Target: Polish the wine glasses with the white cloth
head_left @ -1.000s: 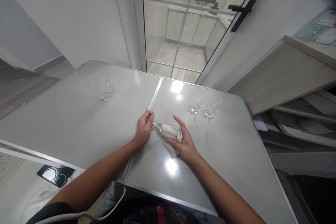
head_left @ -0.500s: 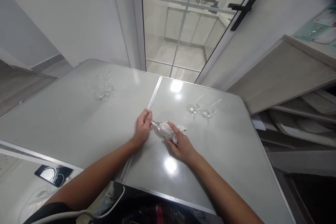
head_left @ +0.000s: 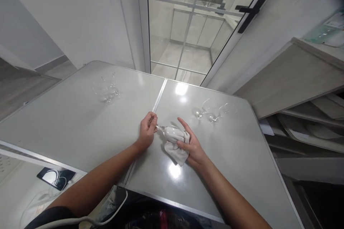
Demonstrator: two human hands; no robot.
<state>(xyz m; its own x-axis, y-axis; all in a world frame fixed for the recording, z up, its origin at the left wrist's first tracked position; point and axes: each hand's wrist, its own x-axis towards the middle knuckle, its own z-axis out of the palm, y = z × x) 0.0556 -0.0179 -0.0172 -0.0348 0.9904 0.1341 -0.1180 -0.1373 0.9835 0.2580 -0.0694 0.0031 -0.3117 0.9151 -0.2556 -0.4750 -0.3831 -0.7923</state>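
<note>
My left hand (head_left: 147, 128) is closed around the foot end of a clear wine glass (head_left: 160, 127), which lies sideways above the table with its bowl toward the right. A white cloth (head_left: 177, 152) is at the bowl, part of it showing white through the glass and part hanging below. My right hand (head_left: 195, 147) holds the cloth at the rim end, thumb pressed on it and a finger stretched out past the bowl. Whether the cloth is inside the bowl, behind it or both, I cannot fully tell.
Two stemmed glasses (head_left: 214, 118) stand on the grey table (head_left: 129, 89) at the right. More clear glasses (head_left: 109, 94) stand at the far left. A dark phone or tablet (head_left: 56, 178) with a white cable lies on a lower surface. A glazed door (head_left: 188, 25) is beyond the table.
My right hand has turned, its finger lifting off the glass and its thumb now on the near side. The cloth has opened out and hangs lower. My left hand keeps its grip.
</note>
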